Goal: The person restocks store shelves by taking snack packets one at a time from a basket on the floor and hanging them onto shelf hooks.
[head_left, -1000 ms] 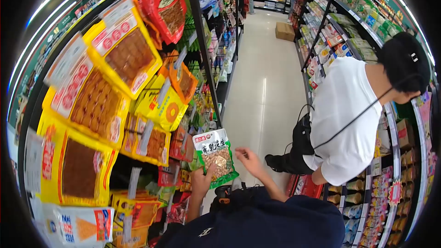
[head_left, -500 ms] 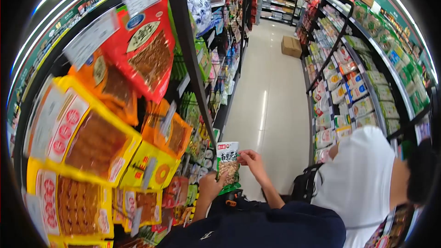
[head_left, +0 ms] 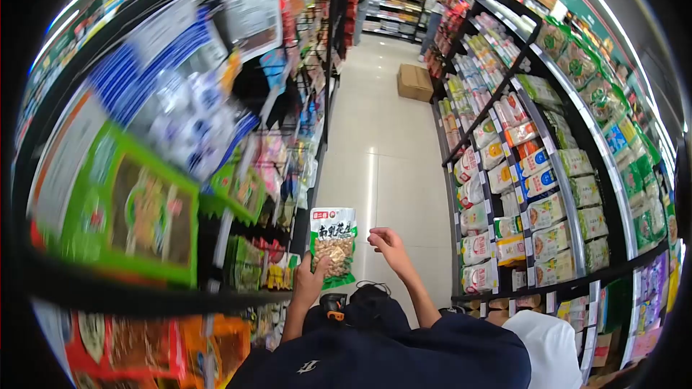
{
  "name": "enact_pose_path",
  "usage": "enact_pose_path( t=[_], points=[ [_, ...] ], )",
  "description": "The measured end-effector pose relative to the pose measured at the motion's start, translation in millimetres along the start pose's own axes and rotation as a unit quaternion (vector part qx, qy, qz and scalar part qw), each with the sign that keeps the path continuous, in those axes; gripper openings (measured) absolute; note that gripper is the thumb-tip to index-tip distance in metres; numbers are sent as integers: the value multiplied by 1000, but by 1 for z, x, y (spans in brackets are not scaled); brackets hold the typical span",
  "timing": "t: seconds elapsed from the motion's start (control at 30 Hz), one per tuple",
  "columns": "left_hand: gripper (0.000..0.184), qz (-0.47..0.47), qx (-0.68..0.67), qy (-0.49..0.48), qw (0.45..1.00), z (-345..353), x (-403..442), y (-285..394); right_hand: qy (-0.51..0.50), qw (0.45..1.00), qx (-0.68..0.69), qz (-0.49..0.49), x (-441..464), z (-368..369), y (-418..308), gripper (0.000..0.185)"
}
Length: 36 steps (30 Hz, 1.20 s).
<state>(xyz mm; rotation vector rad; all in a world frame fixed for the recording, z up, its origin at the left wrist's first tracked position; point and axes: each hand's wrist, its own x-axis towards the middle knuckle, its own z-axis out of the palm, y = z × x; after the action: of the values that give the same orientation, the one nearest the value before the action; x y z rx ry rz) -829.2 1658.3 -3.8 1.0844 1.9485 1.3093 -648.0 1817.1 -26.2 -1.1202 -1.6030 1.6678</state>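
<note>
My left hand (head_left: 310, 274) grips the lower left side of a bag of peanuts (head_left: 334, 245), thumb across its front. The bag is white and green with a clear window showing the nuts, and it stands upright in front of my body. To the right of the bag, a short gap away, is my right hand (head_left: 388, 240). Its fingers are loosely bent and apart, with nothing visible in them.
Hanging snack packets (head_left: 122, 209) crowd the left shelf close by. Bagged goods (head_left: 551, 209) fill the shelving on the right. A cardboard box (head_left: 415, 82) sits on the aisle floor (head_left: 360, 130) ahead. A person's white clothing (head_left: 544, 342) shows behind at right, with people farther off.
My right hand has let go of the bag's right edge and moved away from it. The view has shifted forward along the aisle; the person in white has dropped back.
</note>
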Motion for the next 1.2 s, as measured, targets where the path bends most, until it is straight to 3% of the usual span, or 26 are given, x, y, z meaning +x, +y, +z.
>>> enact_pose_path(
  t=[0.2,0.33,0.4,0.63,0.7,0.77,0.97,1.2],
  points=[
    [37,11,-122,-82,989,68,131,15,-55,989,104,87,76,-35,5,38],
    [35,7,-63,-110,992,107,225,21,-7,983,175,55,155,-63,15,24],
    [34,-21,-167,-114,979,134,274,24,-43,990,133,32,204,-94,19,24],
    [30,-77,-244,-17,967,188,413,53,-115,992,49,10,353,-173,-39,26],
    [27,-29,-285,63,956,196,446,53,-73,996,43,-21,393,-193,-44,26],
    [23,-65,-313,117,940,192,475,54,-56,998,15,-26,424,-209,-55,28],
    [22,-81,-272,264,922,167,584,34,-25,990,124,62,490,-239,-58,29],
    [26,33,-253,348,902,133,758,24,-58,969,177,160,571,-244,-59,26]
  ],
)
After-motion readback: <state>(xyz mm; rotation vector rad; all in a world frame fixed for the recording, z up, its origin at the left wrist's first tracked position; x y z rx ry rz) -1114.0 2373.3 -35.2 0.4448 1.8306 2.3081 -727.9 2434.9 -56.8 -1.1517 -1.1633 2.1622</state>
